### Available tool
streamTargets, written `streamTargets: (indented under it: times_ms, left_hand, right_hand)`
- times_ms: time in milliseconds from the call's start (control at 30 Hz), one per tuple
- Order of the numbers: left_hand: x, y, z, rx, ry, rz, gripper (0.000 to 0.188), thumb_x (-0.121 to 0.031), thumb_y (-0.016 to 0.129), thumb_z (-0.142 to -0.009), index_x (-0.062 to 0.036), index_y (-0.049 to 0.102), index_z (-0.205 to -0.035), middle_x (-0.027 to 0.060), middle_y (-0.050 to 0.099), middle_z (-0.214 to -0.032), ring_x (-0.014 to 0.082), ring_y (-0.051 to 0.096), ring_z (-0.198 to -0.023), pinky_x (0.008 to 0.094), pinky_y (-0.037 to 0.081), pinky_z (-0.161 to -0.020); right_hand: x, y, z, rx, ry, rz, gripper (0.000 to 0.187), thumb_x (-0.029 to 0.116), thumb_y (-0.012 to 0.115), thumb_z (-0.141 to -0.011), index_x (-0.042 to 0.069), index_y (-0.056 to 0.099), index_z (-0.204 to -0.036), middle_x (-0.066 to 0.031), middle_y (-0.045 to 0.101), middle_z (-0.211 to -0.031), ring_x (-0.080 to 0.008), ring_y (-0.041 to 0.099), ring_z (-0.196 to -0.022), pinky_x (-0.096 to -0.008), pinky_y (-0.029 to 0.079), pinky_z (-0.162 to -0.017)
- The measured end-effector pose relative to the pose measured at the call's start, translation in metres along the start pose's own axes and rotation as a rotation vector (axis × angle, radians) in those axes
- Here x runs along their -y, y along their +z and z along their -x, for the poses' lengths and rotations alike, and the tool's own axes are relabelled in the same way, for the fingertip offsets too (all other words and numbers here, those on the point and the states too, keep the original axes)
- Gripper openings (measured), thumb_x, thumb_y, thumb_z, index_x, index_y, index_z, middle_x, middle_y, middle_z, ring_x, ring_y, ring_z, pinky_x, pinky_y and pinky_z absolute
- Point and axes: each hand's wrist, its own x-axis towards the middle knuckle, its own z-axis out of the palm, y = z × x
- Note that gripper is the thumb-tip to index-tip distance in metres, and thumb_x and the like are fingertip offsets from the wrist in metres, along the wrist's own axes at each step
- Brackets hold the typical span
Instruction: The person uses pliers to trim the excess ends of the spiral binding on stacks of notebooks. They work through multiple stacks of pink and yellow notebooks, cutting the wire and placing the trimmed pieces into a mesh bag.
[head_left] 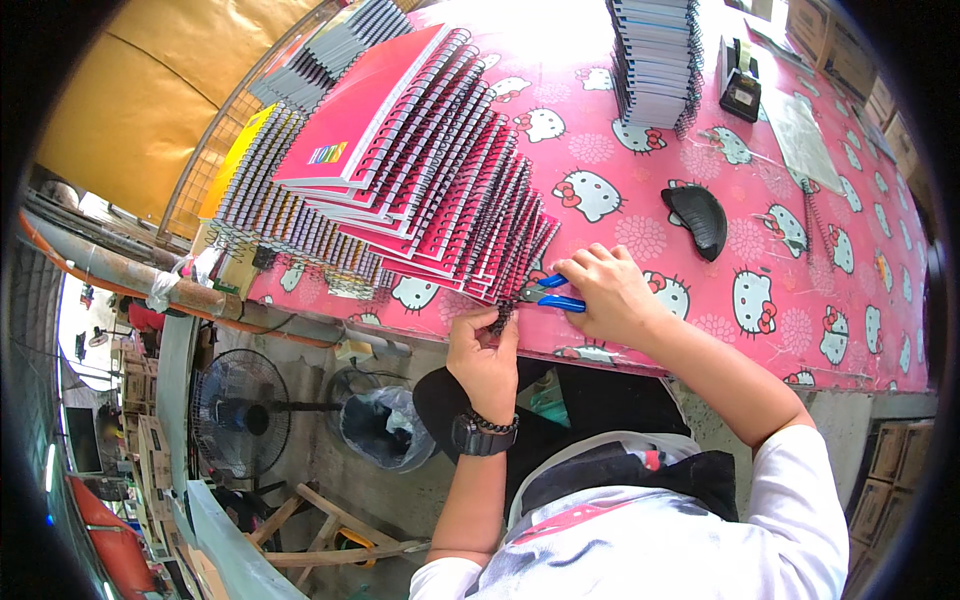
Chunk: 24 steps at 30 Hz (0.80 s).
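My right hand is wrapped round the blue handles of a pair of pliers, whose jaws point left to the near corner of a tall, slanting pile of red spiral notebooks. Just below the jaws, my left hand pinches the end of a dark wire coil between thumb and fingers. The coil sits at the bottom of the pile, close to the table's front edge. Whether the jaws touch the wire cannot be made out.
Yellow-covered notebooks stand left of the red pile. Another notebook stack rises at the back, near a tape dispenser. A black curved object lies on the pink table cover. Below are a fan and a lined bin.
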Motion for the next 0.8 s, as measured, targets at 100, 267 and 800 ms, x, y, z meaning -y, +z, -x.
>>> streamTargets:
  times_ms: [100, 267, 800]
  left_hand:
    - [0.002, 0.005, 0.0, -0.014, 0.046, 0.0, 0.021, 0.003, 0.074, -0.076, 0.0013, 0.057, -0.088, 0.0078, 0.063, -0.087, 0.0092, 0.058, -0.071, 0.0231, 0.048, -0.062]
    - [0.005, 0.002, -0.001, -0.006, 0.027, 0.054, 0.021, 0.003, 0.074, -0.076, 0.0008, 0.057, -0.087, 0.0078, 0.064, -0.088, 0.009, 0.057, -0.071, 0.0227, 0.047, -0.062]
    - [0.004, 0.006, 0.004, -0.035, 0.189, -0.187, 0.023, 0.003, 0.075, -0.071, -0.0002, 0.057, -0.087, 0.0093, 0.063, -0.086, 0.0164, 0.059, -0.071, 0.0267, 0.047, -0.061]
  right_hand:
    - [-0.002, 0.002, -0.001, 0.097, 0.043, -0.087, 0.038, 0.026, 0.073, -0.067, 0.006, 0.058, -0.095, -0.0103, 0.062, -0.09, -0.0283, 0.06, -0.092, -0.0409, 0.047, -0.079]
    - [-0.011, -0.007, 0.003, 0.15, 0.126, -0.102, 0.035, 0.025, 0.073, -0.068, 0.006, 0.058, -0.093, -0.0103, 0.062, -0.088, -0.0284, 0.06, -0.09, -0.0404, 0.047, -0.079]
    - [0.002, -0.005, 0.004, 0.064, 0.018, 0.067, 0.051, 0.023, 0.076, -0.061, 0.008, 0.058, -0.107, -0.0087, 0.059, -0.098, -0.027, 0.055, -0.101, -0.0428, 0.042, -0.086]
